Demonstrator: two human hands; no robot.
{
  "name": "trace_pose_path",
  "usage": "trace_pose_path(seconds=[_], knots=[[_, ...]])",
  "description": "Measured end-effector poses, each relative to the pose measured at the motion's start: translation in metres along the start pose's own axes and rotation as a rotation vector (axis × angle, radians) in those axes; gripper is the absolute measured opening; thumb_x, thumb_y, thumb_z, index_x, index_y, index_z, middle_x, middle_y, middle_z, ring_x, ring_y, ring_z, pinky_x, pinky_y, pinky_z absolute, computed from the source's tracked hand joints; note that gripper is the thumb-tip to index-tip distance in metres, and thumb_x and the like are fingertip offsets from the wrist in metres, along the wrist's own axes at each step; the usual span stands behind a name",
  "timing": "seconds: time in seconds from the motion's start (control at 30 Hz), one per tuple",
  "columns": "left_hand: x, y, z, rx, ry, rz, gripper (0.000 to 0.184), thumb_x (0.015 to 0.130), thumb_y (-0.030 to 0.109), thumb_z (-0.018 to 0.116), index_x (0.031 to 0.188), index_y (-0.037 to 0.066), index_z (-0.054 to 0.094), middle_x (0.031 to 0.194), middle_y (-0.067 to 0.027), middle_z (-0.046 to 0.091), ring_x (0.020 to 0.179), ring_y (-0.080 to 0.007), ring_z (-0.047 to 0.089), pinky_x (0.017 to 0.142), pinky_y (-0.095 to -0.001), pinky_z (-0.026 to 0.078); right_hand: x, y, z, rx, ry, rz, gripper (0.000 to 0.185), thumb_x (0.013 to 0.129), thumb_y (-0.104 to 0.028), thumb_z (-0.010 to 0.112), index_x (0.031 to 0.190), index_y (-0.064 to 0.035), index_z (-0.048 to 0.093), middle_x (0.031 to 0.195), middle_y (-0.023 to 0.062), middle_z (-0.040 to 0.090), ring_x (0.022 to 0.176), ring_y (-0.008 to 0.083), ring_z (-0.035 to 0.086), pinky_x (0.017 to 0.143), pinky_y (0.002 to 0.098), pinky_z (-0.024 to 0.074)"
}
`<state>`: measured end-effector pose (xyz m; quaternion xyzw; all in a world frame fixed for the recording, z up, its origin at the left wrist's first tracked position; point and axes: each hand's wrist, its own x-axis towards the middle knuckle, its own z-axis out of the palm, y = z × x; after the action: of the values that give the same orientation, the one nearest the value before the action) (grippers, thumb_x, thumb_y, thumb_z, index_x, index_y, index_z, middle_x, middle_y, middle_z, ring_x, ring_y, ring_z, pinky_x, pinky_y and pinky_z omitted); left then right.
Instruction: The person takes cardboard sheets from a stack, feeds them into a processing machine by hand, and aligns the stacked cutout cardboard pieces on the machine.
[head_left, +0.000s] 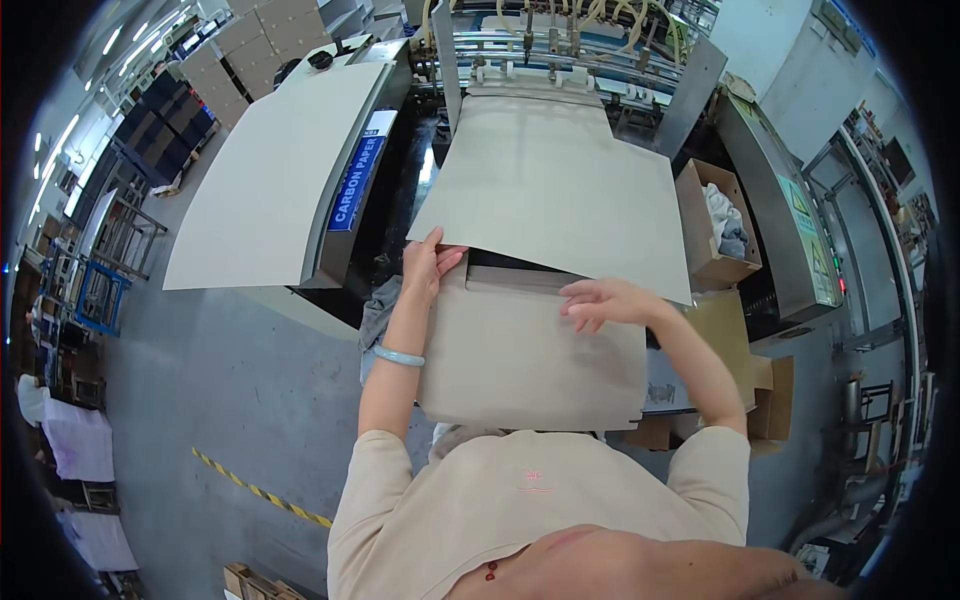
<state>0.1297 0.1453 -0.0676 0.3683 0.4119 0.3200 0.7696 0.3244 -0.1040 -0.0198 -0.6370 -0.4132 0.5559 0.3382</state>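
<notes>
A large beige board sheet [550, 180] stretches from the machine rollers toward me, its near edge running slantwise. My left hand [430, 266] is at that sheet's near left corner, thumb over its edge and fingers stretched out just below it. Closer to my body lies a beige stack of board [530, 355] with rounded near corners, and a dark gap shows between it and the large sheet. My right hand [610, 302] is over the right part of the stack, fingers apart and slightly bent, with nothing in them. Whether it touches the board I cannot tell.
Machine rollers and hoses [550, 60] stand at the far end. On the left, another large board [270, 180] rests beside a blue "CARBON PAPER" label [357, 183]. A cardboard box [720, 225] with cloth inside sits right, near a metal side panel [785, 210].
</notes>
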Motion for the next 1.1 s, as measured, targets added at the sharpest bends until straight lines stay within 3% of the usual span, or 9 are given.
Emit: trace_pose_path(seconds=[0.27,0.33,0.5,0.6,0.67,0.73,0.77,0.83,1.1], knots=[[0.014,-0.002,-0.015,-0.010,-0.155,-0.003,0.035,0.093,0.015,0.054,0.108,-0.016,0.050,0.090,-0.0226,0.064,0.074,-0.0243,0.069,0.059,-0.0237,0.058,0.032,0.058,0.005,1.330,0.225,-0.197,0.035,0.097,-0.021,0.050,0.114,0.0090,0.053,0.100,0.0166,0.067,0.076,0.0185,0.066,0.064,0.0288,0.0559],[-0.018,0.020,-0.009,0.092,-0.260,-0.024,0.039,0.093,0.020,0.056,0.115,-0.012,0.050,0.101,-0.0223,0.063,0.085,-0.0262,0.068,0.068,-0.0288,0.058,0.038,0.061,0.002,1.327,0.496,-0.208,0.030,0.097,-0.019,0.049,0.110,0.0077,0.054,0.097,0.0168,0.067,0.074,0.0181,0.065,0.063,0.0286,0.0552],[-0.083,0.025,-0.042,0.255,-0.272,0.032,0.041,0.094,0.024,0.056,0.127,0.002,0.047,0.112,-0.0172,0.063,0.089,-0.0242,0.067,0.064,-0.0250,0.055,0.033,0.053,0.002,1.257,0.601,-0.233,0.026,0.096,-0.017,0.049,0.106,0.0066,0.055,0.093,0.0162,0.067,0.071,0.0172,0.063,0.062,0.0282,0.0543],[-0.126,0.005,-0.079,0.052,-0.545,-0.141,0.040,0.094,0.021,0.055,0.128,0.002,0.047,0.112,-0.0171,0.063,0.089,-0.0235,0.067,0.060,-0.0241,0.055,0.034,0.066,-0.002,1.251,0.589,-0.200,0.024,0.096,-0.016,0.049,0.105,0.0060,0.055,0.092,0.0159,0.067,0.070,0.0171,0.063,0.061,0.0282,0.0540],[-0.157,-0.007,-0.082,0.323,-0.325,-0.285,0.035,0.091,0.011,0.057,0.123,0.001,0.051,0.109,-0.0147,0.063,0.081,-0.0218,0.067,0.060,-0.0246,0.054,0.035,0.068,-0.014,1.238,0.595,-0.209,0.023,0.096,-0.015,0.050,0.103,0.0053,0.055,0.090,0.0155,0.067,0.068,0.0170,0.062,0.061,0.0282,0.0537],[-0.162,-0.034,-0.103,0.941,0.049,0.430,0.030,0.086,0.005,0.058,0.115,0.001,0.057,0.108,-0.0128,0.063,0.081,-0.0215,0.065,0.065,-0.0275,0.052,0.036,0.063,-0.020,1.229,0.606,-0.241,0.022,0.095,-0.015,0.050,0.103,0.0054,0.055,0.090,0.0151,0.067,0.069,0.0165,0.062,0.060,0.0276,0.0539],[-0.161,-0.028,-0.100,0.943,0.033,0.443,0.030,0.086,0.005,0.058,0.115,0.001,0.057,0.108,-0.0128,0.063,0.081,-0.0215,0.065,0.065,-0.0275,0.052,0.035,0.062,-0.021,1.214,0.605,-0.234,0.022,0.095,-0.014,0.051,0.103,0.0055,0.056,0.089,0.0146,0.067,0.069,0.0160,0.062,0.060,0.0269,0.0541],[-0.164,-0.006,-0.091,1.094,0.333,1.005,0.032,0.080,0.000,0.061,0.111,0.001,0.059,0.109,-0.0111,0.062,0.084,-0.0207,0.062,0.069,-0.0276,0.050,0.037,0.059,-0.022,1.184,0.593,-0.218,0.020,0.094,-0.013,0.052,0.103,0.0056,0.056,0.088,0.0137,0.067,0.069,0.0151,0.063,0.059,0.0257,0.0545],[-0.137,-0.045,-0.023,1.112,-0.247,1.029,0.041,0.074,0.002,0.066,0.114,0.001,0.056,0.125,-0.0158,0.054,0.112,-0.0302,0.054,0.091,-0.0348,0.045,0.054,0.055,-0.032,1.153,0.633,-0.233,0.019,0.094,-0.012,0.051,0.101,0.0049,0.056,0.086,0.0135,0.066,0.068,0.0160,0.062,0.061,0.0276,0.0542]])
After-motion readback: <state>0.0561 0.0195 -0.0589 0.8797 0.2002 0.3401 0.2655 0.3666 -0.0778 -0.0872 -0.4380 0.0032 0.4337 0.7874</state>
